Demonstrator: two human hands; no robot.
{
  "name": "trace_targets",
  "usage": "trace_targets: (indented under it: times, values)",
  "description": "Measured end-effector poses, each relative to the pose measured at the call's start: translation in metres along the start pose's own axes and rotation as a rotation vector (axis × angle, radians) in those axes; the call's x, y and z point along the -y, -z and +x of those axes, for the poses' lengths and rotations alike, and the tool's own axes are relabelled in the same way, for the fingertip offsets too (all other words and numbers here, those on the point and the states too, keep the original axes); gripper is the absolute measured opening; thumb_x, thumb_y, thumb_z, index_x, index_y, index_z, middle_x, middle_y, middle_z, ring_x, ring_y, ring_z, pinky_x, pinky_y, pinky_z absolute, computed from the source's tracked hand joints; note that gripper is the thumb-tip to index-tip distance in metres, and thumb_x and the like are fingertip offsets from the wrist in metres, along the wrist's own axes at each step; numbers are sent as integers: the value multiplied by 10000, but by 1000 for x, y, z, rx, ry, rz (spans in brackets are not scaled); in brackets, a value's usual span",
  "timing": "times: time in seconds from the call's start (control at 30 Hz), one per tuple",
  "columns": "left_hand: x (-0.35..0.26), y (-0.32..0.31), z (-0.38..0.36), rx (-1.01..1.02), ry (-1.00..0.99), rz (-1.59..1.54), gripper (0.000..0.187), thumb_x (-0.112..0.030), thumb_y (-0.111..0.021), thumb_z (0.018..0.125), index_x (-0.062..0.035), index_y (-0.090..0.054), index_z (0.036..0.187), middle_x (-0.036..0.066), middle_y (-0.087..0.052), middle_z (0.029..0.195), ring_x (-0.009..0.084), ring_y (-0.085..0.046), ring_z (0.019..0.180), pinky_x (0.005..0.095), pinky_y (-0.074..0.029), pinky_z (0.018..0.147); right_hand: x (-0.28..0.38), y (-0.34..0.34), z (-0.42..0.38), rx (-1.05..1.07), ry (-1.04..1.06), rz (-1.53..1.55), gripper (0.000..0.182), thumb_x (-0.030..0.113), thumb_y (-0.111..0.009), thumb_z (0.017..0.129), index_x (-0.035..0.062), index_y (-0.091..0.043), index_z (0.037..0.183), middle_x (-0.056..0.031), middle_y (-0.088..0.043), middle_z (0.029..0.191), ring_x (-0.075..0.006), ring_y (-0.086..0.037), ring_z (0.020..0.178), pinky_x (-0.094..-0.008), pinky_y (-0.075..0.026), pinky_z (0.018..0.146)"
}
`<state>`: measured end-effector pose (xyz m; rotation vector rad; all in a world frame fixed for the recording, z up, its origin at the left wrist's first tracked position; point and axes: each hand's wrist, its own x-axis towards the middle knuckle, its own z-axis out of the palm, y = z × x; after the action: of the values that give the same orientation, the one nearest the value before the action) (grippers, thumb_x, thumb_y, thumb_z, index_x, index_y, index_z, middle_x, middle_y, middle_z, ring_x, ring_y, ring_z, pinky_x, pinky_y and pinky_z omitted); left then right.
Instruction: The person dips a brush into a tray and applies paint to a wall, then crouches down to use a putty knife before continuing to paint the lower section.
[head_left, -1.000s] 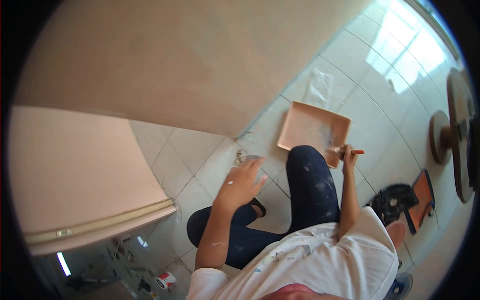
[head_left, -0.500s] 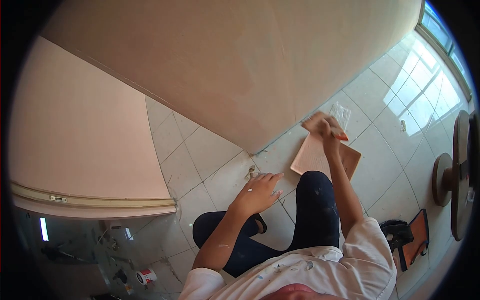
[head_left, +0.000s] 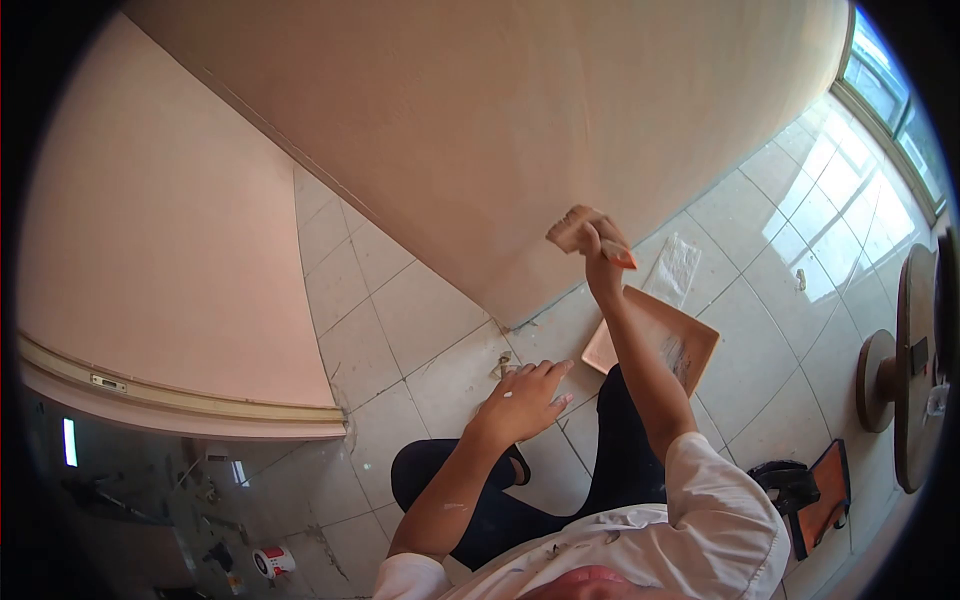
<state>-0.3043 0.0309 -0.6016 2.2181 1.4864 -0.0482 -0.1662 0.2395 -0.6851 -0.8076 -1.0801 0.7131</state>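
A wide paint brush (head_left: 573,228) with an orange-tipped handle is gripped in my right hand (head_left: 606,250), in front of the lower part of the pinkish wall (head_left: 480,160). Whether the bristles touch the wall I cannot tell. Under my right forearm lies a shallow orange tray (head_left: 698,338) on the tiled floor, with some pale residue inside. My left hand (head_left: 518,402) hovers over the floor near my knee, fingers spread and holding nothing, with a white spot on its back.
A clear plastic wrapper (head_left: 676,268) lies behind the tray. Brown round wooden spools (head_left: 880,368) stand at the right, near a black and orange bag (head_left: 822,495). At lower left are a white and red tub (head_left: 273,562) and an open doorway edge (head_left: 180,398).
My right hand has moved left with the brush, from above the tray to in front of the wall. My left hand has hardly moved. The view has shifted slightly.
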Motion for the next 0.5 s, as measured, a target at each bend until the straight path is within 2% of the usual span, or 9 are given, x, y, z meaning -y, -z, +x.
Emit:
trace_targets:
  times: [0.1, 0.2, 0.23, 0.27, 0.37, 0.4, 0.43, 0.47, 0.5]
  values:
    - [-4, 8, -2, 29, 21, -25, 494, -307, -563, 996, -57, -482, 1414, 190, -581, 1338, 364, -597, 1175, 454, -454, 1055, 1, 5, 4, -23, -9, -2, 211, 100, -571, 948, -28, -616, 787, -70, -608, 827, -135, -566, 684, -276, -454, 585]
    - [-3, 3, -2, 25, -7, -38, 485, -296, -559, 1000, -55, -481, 1414, 189, -594, 1319, 373, -599, 1167, 454, -458, 1047, 37, -33, 65, 24, 101, -106, 272, 163, -578, 947, -20, -604, 748, -85, -611, 784, -196, -558, 665, -326, -459, 641]
    - [-3, 4, 1, 16, 3, -37, 479, -289, -555, 1003, -53, -483, 1413, 190, -602, 1305, 373, -602, 1160, 455, -460, 1042, 68, -51, 86, 56, 128, -10, 280, 184, -579, 945, -14, -597, 748, -91, -595, 749, -225, -558, 668, -349, -451, 667]
    - [-2, 4, 4, 7, 8, -30, 472, -282, -552, 1005, -51, -484, 1412, 191, -610, 1290, 374, -605, 1152, 455, -462, 1037, 88, -65, 109, 25, 185, -79, 262, 182, -593, 944, -9, -606, 764, -90, -587, 735, -212, -568, 675, -352, -459, 673]
    - [-3, 6, 1, -38, -9, -71, 458, -268, -539, 1010, -45, -487, 1407, 193, -621, 1270, 373, -609, 1145, 454, -465, 1033, 154, -82, 142, 2, 238, 145, 255, 168, -610, 945, -9, -611, 763, -76, -585, 730, -181, -575, 672, -330, -468, 650]
    - [-3, 7, 2, -41, -6, -72, 458, -268, -539, 1010, -45, -487, 1407, 193, -621, 1270, 373, -609, 1145, 454, -465, 1033, 169, -81, 142, 5, 334, 217, 240, 171, -613, 955, -2, -622, 789, -53, -616, 774, -137, -593, 665, -286, -474, 600]
    - [-3, 7, 4, -22, -2, -62, 457, -271, -536, 1012, -46, -489, 1406, 191, -620, 1271, 368, -611, 1143, 452, -466, 1032, 176, -82, 141, 8, 434, 293, 225, 173, -617, 964, 5, -633, 815, -29, -646, 819, -92, -611, 658, -242, -480, 551]
    - [-3, 8, 4, -2, 1, -51, 455, -274, -533, 1013, -47, -490, 1405, 189, -619, 1273, 362, -614, 1141, 451, -467, 1032, 164, -79, 139, 14, 526, 231, 218, 161, -614, 963, -1, -631, 819, -30, -628, 804, -95, -593, 653, -247, -486, 561]
    - [-4, 8, 5, -10, 3, -48, 455, -274, -533, 1013, -47, -490, 1405, 189, -619, 1273, 362, -614, 1141, 451, -467, 1032, 144, -78, 127, -11, 461, 246, 226, 163, -611, 965, 0, -622, 807, -26, -615, 795, -93, -580, 649, -244, -474, 558]
